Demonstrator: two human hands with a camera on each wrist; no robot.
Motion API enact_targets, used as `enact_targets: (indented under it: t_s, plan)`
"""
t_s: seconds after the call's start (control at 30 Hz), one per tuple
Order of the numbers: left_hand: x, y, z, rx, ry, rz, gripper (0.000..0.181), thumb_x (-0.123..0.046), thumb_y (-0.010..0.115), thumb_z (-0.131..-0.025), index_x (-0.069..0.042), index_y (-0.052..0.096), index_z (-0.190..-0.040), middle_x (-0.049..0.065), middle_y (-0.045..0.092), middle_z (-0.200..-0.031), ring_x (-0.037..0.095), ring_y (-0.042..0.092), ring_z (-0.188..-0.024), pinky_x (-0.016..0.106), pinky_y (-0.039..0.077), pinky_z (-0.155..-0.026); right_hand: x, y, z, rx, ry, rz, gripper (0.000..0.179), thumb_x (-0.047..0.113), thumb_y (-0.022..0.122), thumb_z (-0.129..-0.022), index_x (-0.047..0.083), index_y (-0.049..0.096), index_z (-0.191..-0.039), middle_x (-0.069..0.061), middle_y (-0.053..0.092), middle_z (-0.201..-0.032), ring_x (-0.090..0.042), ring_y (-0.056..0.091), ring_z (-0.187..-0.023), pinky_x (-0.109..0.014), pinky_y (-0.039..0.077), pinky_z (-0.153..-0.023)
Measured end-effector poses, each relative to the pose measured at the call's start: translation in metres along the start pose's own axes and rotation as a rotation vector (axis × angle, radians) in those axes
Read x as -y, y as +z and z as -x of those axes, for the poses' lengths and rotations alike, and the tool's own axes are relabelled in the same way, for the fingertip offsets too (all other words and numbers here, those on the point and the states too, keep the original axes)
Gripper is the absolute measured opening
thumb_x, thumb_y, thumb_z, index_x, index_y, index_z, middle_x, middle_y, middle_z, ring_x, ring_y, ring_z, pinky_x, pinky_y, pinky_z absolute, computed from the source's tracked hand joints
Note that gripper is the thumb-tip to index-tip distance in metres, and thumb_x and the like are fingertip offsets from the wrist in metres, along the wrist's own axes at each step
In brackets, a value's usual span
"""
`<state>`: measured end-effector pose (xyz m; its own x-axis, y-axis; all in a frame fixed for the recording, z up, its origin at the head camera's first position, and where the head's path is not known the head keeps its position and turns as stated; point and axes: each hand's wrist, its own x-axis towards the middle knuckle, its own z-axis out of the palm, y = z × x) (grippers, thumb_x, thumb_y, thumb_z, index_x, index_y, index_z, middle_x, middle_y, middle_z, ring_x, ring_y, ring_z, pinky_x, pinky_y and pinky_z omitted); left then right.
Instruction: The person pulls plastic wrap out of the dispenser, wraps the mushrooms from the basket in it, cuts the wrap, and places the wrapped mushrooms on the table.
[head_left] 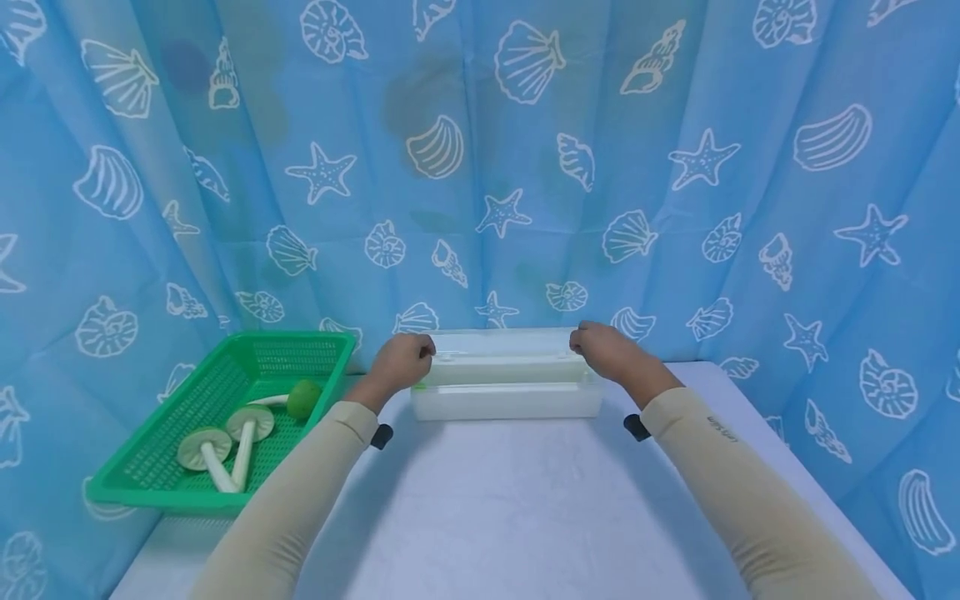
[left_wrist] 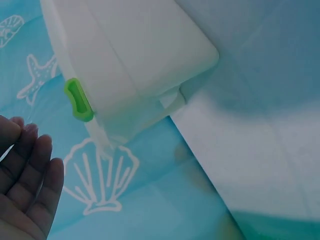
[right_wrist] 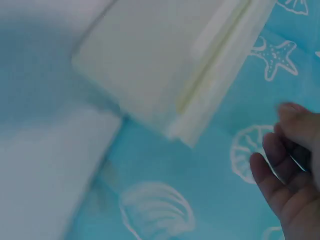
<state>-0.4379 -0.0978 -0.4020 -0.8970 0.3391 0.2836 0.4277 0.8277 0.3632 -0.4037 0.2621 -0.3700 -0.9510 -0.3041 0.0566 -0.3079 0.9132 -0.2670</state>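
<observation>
A long white storage box (head_left: 506,406) stands at the far side of the table, with its translucent lid (head_left: 502,342) raised along the back. My left hand (head_left: 402,360) pinches the lid's left end, and my right hand (head_left: 611,350) pinches its right end. In the left wrist view, a green clip (left_wrist: 79,100) shows on the box's end, beside the curled fingers of the left hand (left_wrist: 30,175). The right wrist view has the box's other end (right_wrist: 135,70), blurred, apart from the right hand (right_wrist: 295,175). The lid edge between the fingers is hard to make out there.
To the left, a green plastic basket (head_left: 105,492) holds mushroom-shaped pieces with green caps (head_left: 303,400) and white stems (head_left: 243,454). A white cloth (head_left: 495,508) covers the table. Behind it hangs a blue curtain (head_left: 465,192) with shell prints.
</observation>
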Motion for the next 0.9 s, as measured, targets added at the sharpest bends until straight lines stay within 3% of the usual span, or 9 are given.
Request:
enact_targets:
  t_s: [0.2, 0.3, 0.43, 0.53, 0.6, 0.7, 0.9]
  plan:
    - [0.004, 0.004, 0.001, -0.009, -0.009, -0.016, 0.024, -0.009, 0.053, -0.092, -0.007, 0.073, -0.105, 0.004, 0.068, -0.093, 0.018, 0.056, -0.072, 0.033, 0.05, -0.067, -0.006, 0.019, -0.003, -0.15, 0.043, -0.105, 0.025, 0.002, 0.046, -0.101, -0.003, 0.059, -0.122, -0.017, 0.059, -0.116, -0.033, 0.055, -0.111, -0.046, 0.048, -0.092]
    - [0.005, 0.005, 0.001, -0.033, 0.008, -0.052, 0.025, -0.009, 0.053, -0.091, -0.007, 0.073, -0.106, 0.004, 0.069, -0.093, 0.017, 0.056, -0.069, 0.033, 0.051, -0.066, -0.008, 0.028, -0.006, -0.186, 0.046, -0.076, 0.026, 0.004, 0.045, -0.101, -0.001, 0.056, -0.124, -0.017, 0.056, -0.12, -0.033, 0.053, -0.116, -0.046, 0.046, -0.095]
    - [0.004, 0.007, 0.003, -0.105, 0.135, -0.237, 0.018, -0.006, 0.056, -0.089, -0.007, 0.073, -0.095, 0.004, 0.066, -0.08, 0.016, 0.054, -0.062, 0.034, 0.05, -0.06, -0.01, 0.035, -0.007, -0.201, -0.025, 0.004, 0.025, 0.007, 0.045, -0.102, 0.001, 0.055, -0.124, -0.013, 0.055, -0.116, -0.03, 0.054, -0.112, -0.044, 0.046, -0.095]
    - [0.003, 0.01, 0.006, -0.181, 0.267, -0.431, 0.009, -0.006, 0.059, -0.088, -0.006, 0.069, -0.088, 0.005, 0.062, -0.073, 0.02, 0.057, -0.064, 0.036, 0.05, -0.059, -0.012, 0.037, -0.005, -0.203, -0.055, 0.02, 0.02, 0.009, 0.048, -0.102, 0.002, 0.057, -0.119, -0.009, 0.056, -0.107, -0.026, 0.056, -0.102, -0.042, 0.048, -0.091]
    - [0.001, 0.014, 0.007, -0.227, 0.314, -0.51, 0.006, -0.007, 0.061, -0.087, -0.006, 0.067, -0.086, 0.007, 0.062, -0.073, 0.022, 0.059, -0.067, 0.037, 0.051, -0.061, -0.014, 0.038, -0.003, -0.205, -0.061, 0.018, 0.017, 0.01, 0.05, -0.102, 0.003, 0.057, -0.116, -0.008, 0.055, -0.105, -0.025, 0.056, -0.099, -0.041, 0.049, -0.089]
    - [-0.002, 0.021, 0.007, -0.284, 0.322, -0.542, 0.008, -0.011, 0.062, -0.087, -0.005, 0.067, -0.087, 0.006, 0.063, -0.073, 0.023, 0.06, -0.069, 0.036, 0.051, -0.064, -0.017, 0.039, 0.0, -0.226, -0.056, 0.021, 0.014, 0.015, 0.053, -0.102, 0.006, 0.057, -0.112, -0.006, 0.054, -0.103, -0.023, 0.055, -0.096, -0.04, 0.049, -0.087]
    - [-0.011, 0.028, 0.006, -0.365, 0.32, -0.563, 0.015, -0.018, 0.064, -0.085, -0.008, 0.062, -0.074, 0.004, 0.055, -0.065, 0.024, 0.054, -0.065, 0.04, 0.048, -0.062, -0.015, 0.04, 0.002, -0.252, -0.05, 0.014, 0.015, 0.016, 0.051, -0.103, 0.008, 0.055, -0.115, -0.005, 0.053, -0.105, -0.022, 0.054, -0.098, -0.039, 0.049, -0.09]
